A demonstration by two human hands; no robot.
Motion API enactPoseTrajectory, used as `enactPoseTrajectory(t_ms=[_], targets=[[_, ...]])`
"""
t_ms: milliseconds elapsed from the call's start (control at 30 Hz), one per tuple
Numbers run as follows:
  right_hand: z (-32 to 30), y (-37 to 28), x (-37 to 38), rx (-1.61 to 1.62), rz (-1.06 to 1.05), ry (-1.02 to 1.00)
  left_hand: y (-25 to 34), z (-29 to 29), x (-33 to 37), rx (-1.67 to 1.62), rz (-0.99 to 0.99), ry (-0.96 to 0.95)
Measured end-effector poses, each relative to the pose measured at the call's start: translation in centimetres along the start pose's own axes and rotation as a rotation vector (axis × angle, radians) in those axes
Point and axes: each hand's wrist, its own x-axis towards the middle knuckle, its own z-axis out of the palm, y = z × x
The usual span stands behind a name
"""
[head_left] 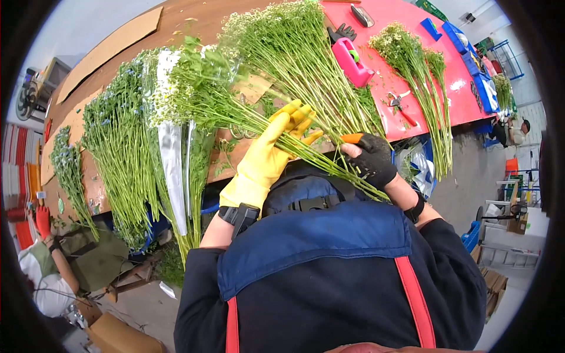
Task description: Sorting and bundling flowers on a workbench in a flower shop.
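My left hand (268, 150), in a yellow glove, holds a bunch of small white flowers (197, 97) by its stems. The heads point to the upper left, and the stems slant past my waist to the lower right. My right hand (371, 159), in a black glove with a bare thumb and an orange piece at the index finger, closes on thin green stems near their cut ends. Its palm is hidden. Just beyond both hands a large pile of white flowers (282, 38) lies on the table, its stems toward me.
Blue-flowered bunches (120, 141) and a clear plastic sleeve (170, 147) lie left on the brown table (197, 17). Pruning shears (402, 107), a pink tape dispenser (352, 62) and more white flowers (415, 65) are right, on the red sheet (465, 100). A co-worker's red-gloved hand (43, 222) shows far left.
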Motion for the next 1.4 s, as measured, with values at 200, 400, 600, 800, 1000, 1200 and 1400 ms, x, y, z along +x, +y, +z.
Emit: enactPoseTrajectory(t_ms=[200,400,600,800,1000,1200,1400], targets=[[0.4,0.9,-0.1,0.01,-0.101,0.013,0.0,0.6,-0.9,-0.012,0.008,0.03],[1.1,-0.4,-0.2,-0.006,-0.23,0.121,-0.1,0.5,-1.9,0.003,0.03,0.114],[1.2,0.6,0.1,-0.154,-0.31,0.196,-0.2,0.3,-2.5,0.046,0.042,0.131],[0.8,-1.2,0.0,-0.318,-0.539,0.319,-0.2,0.0,-3.9,0.08,0.047,0.212],[0.6,1.4,0.7,-0.253,-0.387,0.271,0.0,-0.2,-4.7,0.004,0.038,0.395],[-1.2,0.4,0.7,0.465,0.088,0.078,0.4,0.1,-5.1,0.017,0.033,0.461],[-4.0,1.1,1.1,0.515,0.165,0.325,-0.1,-0.5,-5.4,0.027,0.037,0.456]])
